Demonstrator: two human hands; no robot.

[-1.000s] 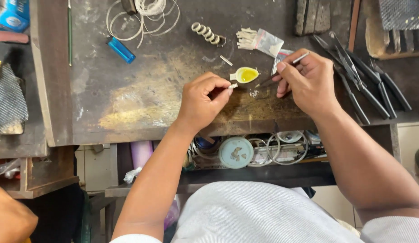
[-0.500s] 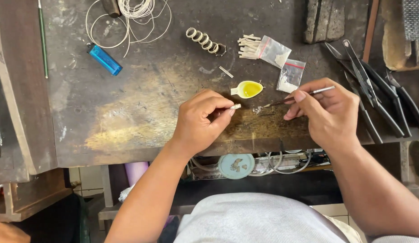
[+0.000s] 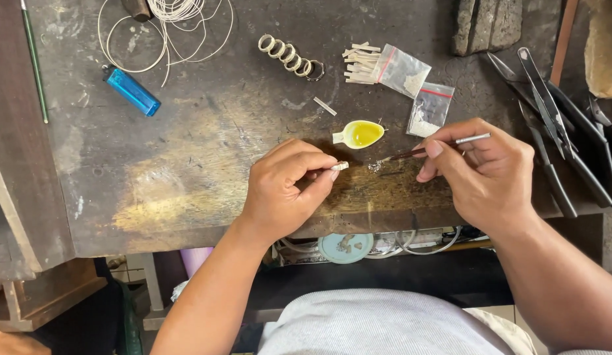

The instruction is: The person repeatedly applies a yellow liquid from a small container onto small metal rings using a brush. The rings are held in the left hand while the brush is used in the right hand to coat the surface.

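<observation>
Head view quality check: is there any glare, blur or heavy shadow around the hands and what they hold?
Head view: sharp, no motion blur on the left hand pinching a small pale strip piece, or the right hand holding a thin metal-handled brush; a dull sheen on the worn dark wooden bench; soft shadows under both hands; the space below the bench is dark.

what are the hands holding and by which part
Left hand pinches a small pale strip at one end; right hand grips a thin brush mid-handle, like a pen.
</observation>
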